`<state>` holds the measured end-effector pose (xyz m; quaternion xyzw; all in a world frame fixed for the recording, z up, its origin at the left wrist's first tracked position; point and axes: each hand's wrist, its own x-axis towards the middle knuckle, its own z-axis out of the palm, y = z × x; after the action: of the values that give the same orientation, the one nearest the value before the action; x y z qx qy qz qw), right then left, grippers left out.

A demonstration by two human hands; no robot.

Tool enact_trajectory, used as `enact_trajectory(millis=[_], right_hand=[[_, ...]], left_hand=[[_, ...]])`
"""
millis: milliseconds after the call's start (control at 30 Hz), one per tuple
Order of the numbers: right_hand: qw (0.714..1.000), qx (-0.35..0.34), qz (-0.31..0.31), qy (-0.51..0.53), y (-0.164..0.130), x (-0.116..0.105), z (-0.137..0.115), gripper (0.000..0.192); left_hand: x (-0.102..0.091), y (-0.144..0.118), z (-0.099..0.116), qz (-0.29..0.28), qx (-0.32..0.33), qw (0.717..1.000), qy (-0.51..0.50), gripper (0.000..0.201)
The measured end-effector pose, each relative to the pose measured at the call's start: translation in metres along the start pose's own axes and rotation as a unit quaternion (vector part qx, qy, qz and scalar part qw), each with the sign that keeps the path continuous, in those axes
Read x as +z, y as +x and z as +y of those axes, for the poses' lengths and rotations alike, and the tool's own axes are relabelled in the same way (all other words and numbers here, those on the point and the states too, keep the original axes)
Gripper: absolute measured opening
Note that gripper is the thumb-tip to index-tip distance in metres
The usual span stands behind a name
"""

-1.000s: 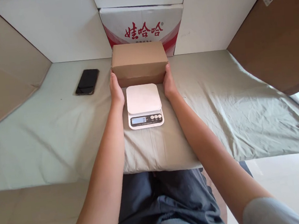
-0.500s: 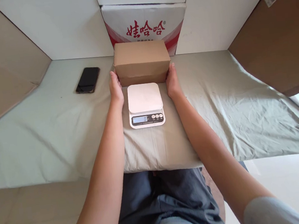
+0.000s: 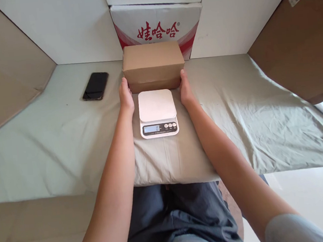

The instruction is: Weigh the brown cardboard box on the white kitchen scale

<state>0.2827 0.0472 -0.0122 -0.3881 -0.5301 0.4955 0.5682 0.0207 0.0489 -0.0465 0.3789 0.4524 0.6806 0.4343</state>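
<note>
A closed brown cardboard box (image 3: 154, 73) is held from both sides, just behind a white digital kitchen scale (image 3: 156, 105). My left hand (image 3: 125, 95) presses against the box's left end, thumb up, the other fingers partly hidden behind the corner. On the opposite end, my right hand (image 3: 185, 87) grips in the same way. The scale's platform carries nothing, and its lit display reads 0. Whether the box touches the cloth or is slightly raised, I cannot tell.
A black smartphone (image 3: 96, 86) lies to the left on the green tablecloth (image 3: 50, 140). A white carton with red lettering (image 3: 157, 21) stands behind the box. Large brown cardboard panels flank the table at left (image 3: 3, 76) and right (image 3: 301, 52).
My right thumb has shifted slightly inward and left along the box's end. The box appears slightly raised or tilted, covering more of the carton's small print. The scale still reads 0.
</note>
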Motion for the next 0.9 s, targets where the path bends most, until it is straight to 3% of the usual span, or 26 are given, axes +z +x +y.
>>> enact_trajectory(millis=[100,200,333,433,633,900], right_hand=[[0.998,-0.056,0.013,-0.006,-0.006,0.007,-0.018,0.095],[0.996,-0.087,-0.013,-0.019,-0.019,0.011,-0.045,0.082],[0.992,-0.113,-0.019,-0.046,-0.061,0.0,-0.076,0.078],[0.992,-0.109,-0.021,-0.063,-0.101,-0.015,-0.08,0.079],[0.992,-0.1,-0.026,-0.073,-0.149,-0.019,-0.062,0.079],[0.992,-0.075,-0.065,-0.081,-0.154,-0.018,-0.048,0.082]], left_hand=[[-0.001,-0.011,0.01,0.003,0.033,0.999,0.006,0.087],[0.0,-0.031,0.036,-0.025,0.102,0.994,0.019,0.081],[0.0,-0.083,0.078,-0.079,0.162,0.983,0.044,0.07],[-0.005,-0.128,0.094,-0.111,0.169,0.976,0.085,0.064],[-0.019,-0.178,0.093,-0.084,0.16,0.978,0.099,0.06],[-0.027,-0.187,0.081,-0.042,0.127,0.988,0.08,0.057]])
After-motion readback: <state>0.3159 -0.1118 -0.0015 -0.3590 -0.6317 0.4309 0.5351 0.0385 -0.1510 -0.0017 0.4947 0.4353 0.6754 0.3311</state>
